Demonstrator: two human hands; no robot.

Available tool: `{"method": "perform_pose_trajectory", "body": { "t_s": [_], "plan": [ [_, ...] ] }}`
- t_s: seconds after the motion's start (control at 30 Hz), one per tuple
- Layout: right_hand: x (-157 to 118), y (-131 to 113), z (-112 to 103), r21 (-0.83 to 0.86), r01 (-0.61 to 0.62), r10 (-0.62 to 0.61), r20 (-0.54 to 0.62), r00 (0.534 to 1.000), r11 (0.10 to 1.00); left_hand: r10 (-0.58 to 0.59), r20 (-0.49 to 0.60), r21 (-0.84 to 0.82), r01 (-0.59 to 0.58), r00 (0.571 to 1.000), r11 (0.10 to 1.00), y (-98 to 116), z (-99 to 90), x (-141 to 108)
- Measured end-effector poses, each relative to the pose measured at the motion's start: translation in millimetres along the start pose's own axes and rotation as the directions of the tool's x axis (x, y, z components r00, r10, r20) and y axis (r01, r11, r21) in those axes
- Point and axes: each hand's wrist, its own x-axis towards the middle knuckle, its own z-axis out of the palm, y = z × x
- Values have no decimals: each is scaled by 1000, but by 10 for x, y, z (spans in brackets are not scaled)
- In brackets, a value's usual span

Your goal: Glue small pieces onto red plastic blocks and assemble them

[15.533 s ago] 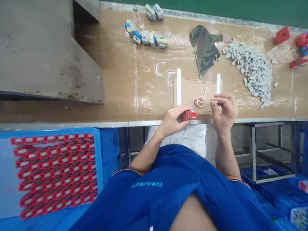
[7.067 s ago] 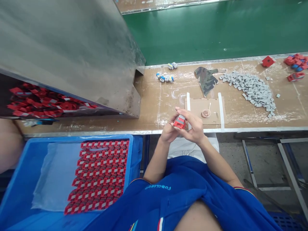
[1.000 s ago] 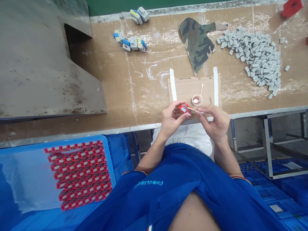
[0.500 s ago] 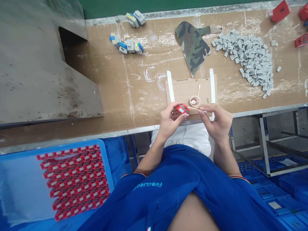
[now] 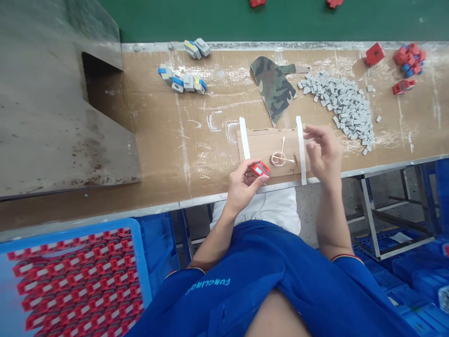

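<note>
A small red toy car (image 5: 260, 169) with a pale window is held between the thumb and fingers of my left hand (image 5: 242, 186), over the table's front edge. My right hand (image 5: 324, 152) is raised at the right end of the taped cardboard piece (image 5: 259, 138), fingers apart, with nothing seen in it. Between the hands stands a small round cup (image 5: 278, 158) on the cardboard. Two cotton swabs rest in it, one pointing away (image 5: 283, 144) and one pointing right (image 5: 289, 160).
A pile of grey blocks (image 5: 345, 105) lies right of a camouflage cloth (image 5: 275, 86). Grey, blue and yellow pieces (image 5: 188, 83) are at the back left, red pieces (image 5: 374, 54) at the back right. A metal box (image 5: 45, 117) stands left, above a blue crate (image 5: 142, 262) of red parts.
My right hand has let go of its swab, which now rests in the cup, and has moved right and away from the toy car. The camera view has shifted.
</note>
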Motion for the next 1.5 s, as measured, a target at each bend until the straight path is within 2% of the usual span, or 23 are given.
{"method": "perform_pose_trajectory", "body": {
  "t_s": [0.07,0.17,0.27,0.37,0.5,0.63,0.7,0.77,0.83,0.93,1.07,1.17,1.27,1.37,1.5],
  "plan": [
    [338,326,-23,-117,-31,26,-41,999,993,5,5,-4,-5,1000,1000,-5,-9,-2],
    [870,853,71,-215,-70,61,-48,997,974,12,12,-21,-11,1000,1000,-11,-19,-3],
    [1256,1161,209,-312,-101,93,-40,995,945,24,9,-25,-24,1000,999,-16,-22,-6],
    [1462,1174,257,-435,-177,220,48,974,883,37,4,-12,-37,999,999,-23,-24,-14],
    [1590,937,152,-546,-176,317,176,932,819,48,9,20,-48,999,999,-34,-30,-22],
    [1637,633,-12,-611,-221,450,249,858,760,48,24,5,-48,999,999,-37,-33,-19],
    [1632,528,-94,-609,-246,469,237,851,754,55,24,8,-55,998,998,-37,-31,-16],
    [1606,482,-164,-595,-213,418,229,879,775,62,22,17,-62,998,998,-37,-27,-12],
    [1562,485,-205,-558,-111,323,297,899,822,62,25,11,-62,998,998,-40,-23,-9],
    [1474,537,-200,-442,45,177,448,876,896,65,26,-7,-65,998,998,-52,-25,-5],
    [1372,627,-137,-386,125,103,519,848,914,74,27,-8,-73,997,997,-79,-37,-2],
    [1299,667,-120,-443,170,100,524,846,880,79,36,-38,-78,996,996,-87,-42,-2],
    [1194,644,-134,-487,177,90,476,875,855,73,45,-57,-70,996,996,-77,-38,-4],
    [1087,578,-133,-467,143,78,424,902,873,63,52,-58,-60,997,997,-60,-32,-6],
    [1022,529,-46,-452,168,50,432,900,876,70,49,-27,-68,996,997,-54,-32,-7]
  ]
}}
